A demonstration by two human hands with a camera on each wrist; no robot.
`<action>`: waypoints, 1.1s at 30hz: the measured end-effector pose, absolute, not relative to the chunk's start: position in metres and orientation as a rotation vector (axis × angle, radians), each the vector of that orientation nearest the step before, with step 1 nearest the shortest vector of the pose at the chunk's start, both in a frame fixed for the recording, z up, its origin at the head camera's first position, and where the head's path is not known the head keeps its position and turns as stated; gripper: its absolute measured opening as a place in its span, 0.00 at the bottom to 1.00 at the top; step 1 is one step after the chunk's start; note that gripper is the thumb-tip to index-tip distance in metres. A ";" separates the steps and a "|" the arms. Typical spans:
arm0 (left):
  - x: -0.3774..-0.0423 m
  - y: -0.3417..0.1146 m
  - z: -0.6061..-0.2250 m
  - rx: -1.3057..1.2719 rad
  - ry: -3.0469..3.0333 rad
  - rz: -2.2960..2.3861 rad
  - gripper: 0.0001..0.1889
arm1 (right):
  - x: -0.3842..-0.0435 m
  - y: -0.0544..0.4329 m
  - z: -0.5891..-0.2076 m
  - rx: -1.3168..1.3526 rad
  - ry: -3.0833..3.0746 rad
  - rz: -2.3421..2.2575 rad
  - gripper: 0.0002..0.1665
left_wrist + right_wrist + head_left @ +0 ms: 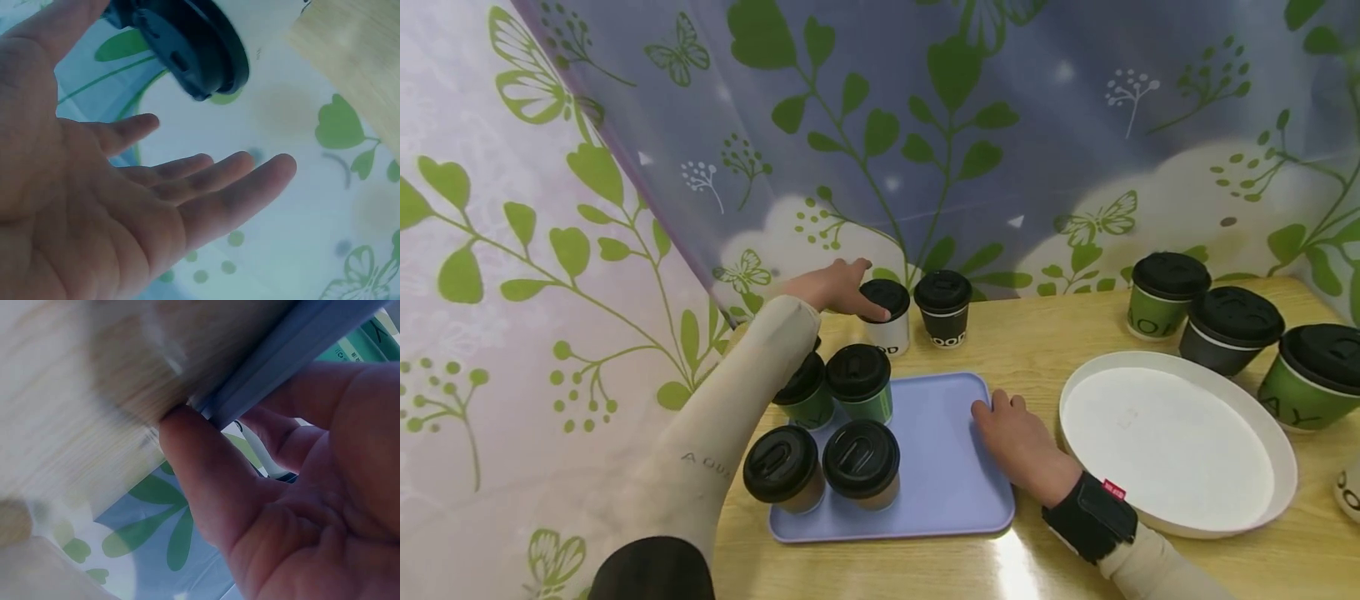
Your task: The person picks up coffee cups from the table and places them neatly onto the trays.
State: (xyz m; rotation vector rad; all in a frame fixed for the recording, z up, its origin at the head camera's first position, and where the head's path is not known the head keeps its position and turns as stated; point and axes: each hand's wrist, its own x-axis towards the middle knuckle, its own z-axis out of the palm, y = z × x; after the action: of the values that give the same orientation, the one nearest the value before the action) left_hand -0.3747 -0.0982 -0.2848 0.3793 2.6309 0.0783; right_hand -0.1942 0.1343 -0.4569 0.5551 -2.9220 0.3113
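Note:
My left hand (835, 287) reaches over the back left of the table, its fingers spread beside a white paper cup (887, 337) with a black lid. In the left wrist view, the palm faces the cup's black lid (194, 47), and a gap shows between it and the fingers. With my right hand (1018, 442) I pinch the right rim of a lavender tray (951, 458); the tray's edge (275, 369) passes between thumb and fingers. On the tray's left side stand lidded cups, among them a green cup (859, 383) and a brown cup (861, 462).
Beside the white cup stands a black cup (943, 312). A round white tray (1165, 433) lies at the right, with a green cup (1165, 292), a dark cup (1232, 329) and a larger green cup (1311, 375) behind it. A patterned curtain (880, 167) hangs along the back.

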 end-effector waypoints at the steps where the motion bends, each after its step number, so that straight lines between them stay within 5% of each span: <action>1: -0.377 -0.096 -0.286 0.363 2.626 0.072 0.57 | -0.194 0.135 -0.457 0.552 -2.923 0.315 0.02; 33: -0.387 -0.071 -0.311 0.319 2.663 -0.019 0.53 | -0.197 0.133 -0.458 0.540 -2.968 0.312 0.03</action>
State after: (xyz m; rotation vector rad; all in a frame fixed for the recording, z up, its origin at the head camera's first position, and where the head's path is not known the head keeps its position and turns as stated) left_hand -0.3868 -0.0707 -0.3105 0.3191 2.6633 -0.0185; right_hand -0.1967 0.1334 -0.4581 0.5397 -2.9683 0.3124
